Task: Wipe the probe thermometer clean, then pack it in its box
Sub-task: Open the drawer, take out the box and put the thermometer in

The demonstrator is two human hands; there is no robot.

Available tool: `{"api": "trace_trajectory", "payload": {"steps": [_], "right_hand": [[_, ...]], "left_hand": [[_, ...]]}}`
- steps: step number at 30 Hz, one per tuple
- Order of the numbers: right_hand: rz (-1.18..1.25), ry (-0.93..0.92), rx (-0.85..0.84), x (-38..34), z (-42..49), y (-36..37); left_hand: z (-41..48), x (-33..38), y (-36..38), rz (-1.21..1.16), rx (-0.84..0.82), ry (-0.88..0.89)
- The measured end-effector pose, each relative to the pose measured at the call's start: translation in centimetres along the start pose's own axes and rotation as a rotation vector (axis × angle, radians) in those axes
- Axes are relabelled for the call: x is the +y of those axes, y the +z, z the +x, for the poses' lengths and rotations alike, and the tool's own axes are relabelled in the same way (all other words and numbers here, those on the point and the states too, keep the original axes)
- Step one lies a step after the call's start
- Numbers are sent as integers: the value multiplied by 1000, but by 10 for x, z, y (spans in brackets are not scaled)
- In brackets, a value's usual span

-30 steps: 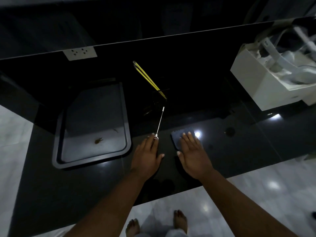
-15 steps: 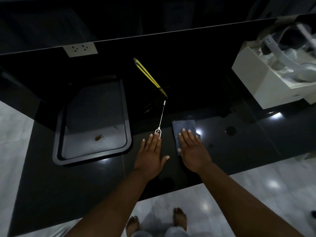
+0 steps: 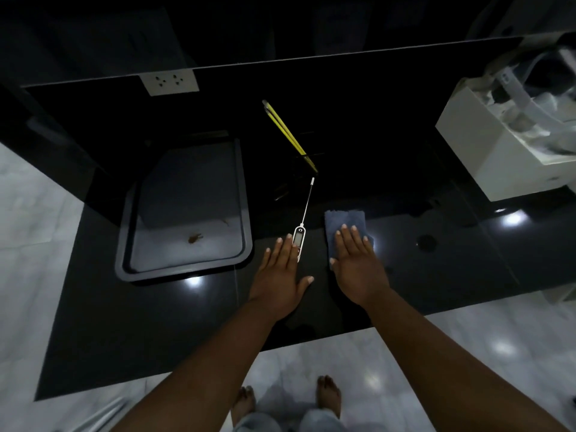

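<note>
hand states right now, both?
Left hand: open, flat, fingertips beside the probe thermometer, gripping nothing.
Right hand: open, flat on the blue cloth, not gripping.

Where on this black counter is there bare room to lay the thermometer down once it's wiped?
Bare counter lies right of the blue cloth, out to the white box, and along the front edge below the grey tray. It is crowded in the middle: the thermometer sits beside the left hand, the right hand rests on the cloth, and yellow sticks lie behind.
</note>
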State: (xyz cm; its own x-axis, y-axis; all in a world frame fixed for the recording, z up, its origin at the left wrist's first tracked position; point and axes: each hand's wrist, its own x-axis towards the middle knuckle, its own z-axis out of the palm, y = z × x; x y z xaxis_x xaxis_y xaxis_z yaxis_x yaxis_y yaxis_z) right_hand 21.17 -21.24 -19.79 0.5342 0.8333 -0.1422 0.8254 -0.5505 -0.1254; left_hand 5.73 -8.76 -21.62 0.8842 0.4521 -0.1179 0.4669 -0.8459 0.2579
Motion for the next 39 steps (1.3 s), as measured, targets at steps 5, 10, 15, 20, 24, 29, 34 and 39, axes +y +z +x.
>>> {"api": "trace_trajectory", "payload": {"steps": [5, 10, 15, 20, 24, 29, 34, 39], "right_hand": [[87, -74, 174, 8, -8, -8], [260, -130, 258, 6, -28, -22], [425, -171, 272, -18, -78, -6], [756, 65, -91, -27, -108, 35], [1359, 749, -353, -23, -81, 51], [1864, 996, -39, -28, -24, 39], [2137, 1001, 143, -52, 8, 20], [2276, 1008, 91, -98, -11, 34]], "left_hand": [[-5, -2, -7, 17, 48, 6], [-9, -13, -12, 39, 93, 27], [-16, -34, -19, 102, 95, -37], [-23, -41, -22, 158, 85, -56], [-29, -30, -30, 140, 130, -6], [-31, -19, -57, 119, 226, -18], [-46, -20, -87, 124, 296, -82], [-94, -29, -86, 126, 300, -165]]}}
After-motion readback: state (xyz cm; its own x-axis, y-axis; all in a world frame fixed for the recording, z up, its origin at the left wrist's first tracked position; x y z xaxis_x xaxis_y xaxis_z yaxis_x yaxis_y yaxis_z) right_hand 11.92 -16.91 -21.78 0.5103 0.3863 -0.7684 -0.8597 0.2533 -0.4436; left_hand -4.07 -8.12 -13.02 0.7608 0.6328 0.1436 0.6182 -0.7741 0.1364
